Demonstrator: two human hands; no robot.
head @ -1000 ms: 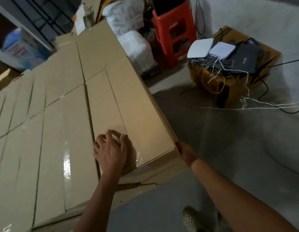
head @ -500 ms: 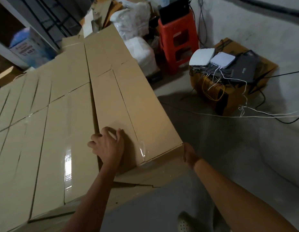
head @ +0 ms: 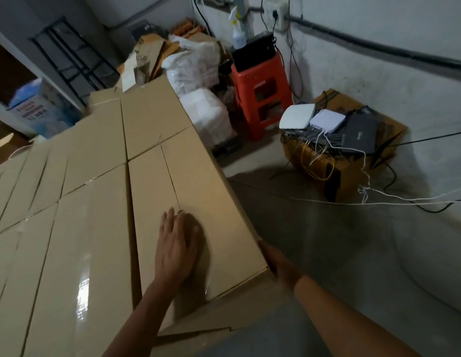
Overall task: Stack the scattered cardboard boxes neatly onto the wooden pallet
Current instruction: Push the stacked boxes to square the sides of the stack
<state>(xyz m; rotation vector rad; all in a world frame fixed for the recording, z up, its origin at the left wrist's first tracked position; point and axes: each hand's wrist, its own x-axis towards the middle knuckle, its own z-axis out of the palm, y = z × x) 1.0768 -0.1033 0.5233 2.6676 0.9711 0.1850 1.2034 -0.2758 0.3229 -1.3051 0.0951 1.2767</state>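
Your left hand [head: 176, 249] lies flat on top of the nearest cardboard box [head: 214, 197]. Its fingers are straight and close together, and the palm presses on the lid near the front edge. Your right hand [head: 274, 262] rests against the right side wall of that box, just by the front corner. The box edge hides its fingers, so you cannot tell whether they are spread or curled.

The box sits at the right end of the top layer. It touches the neighbouring boxes [head: 82, 228] on its left and behind it, and their taped tops lie level with it. More cardboard shows just below its front edge, but whatever carries the stack is hidden from you.

Beyond the stack, white bags [head: 196, 63] are piled beside a red stool [head: 260, 91], with a spray bottle [head: 237, 34] behind it. To your right a brown box [head: 353, 173] stands on the floor [head: 327, 253], carrying white and dark devices [head: 297, 119] with tangled cables.
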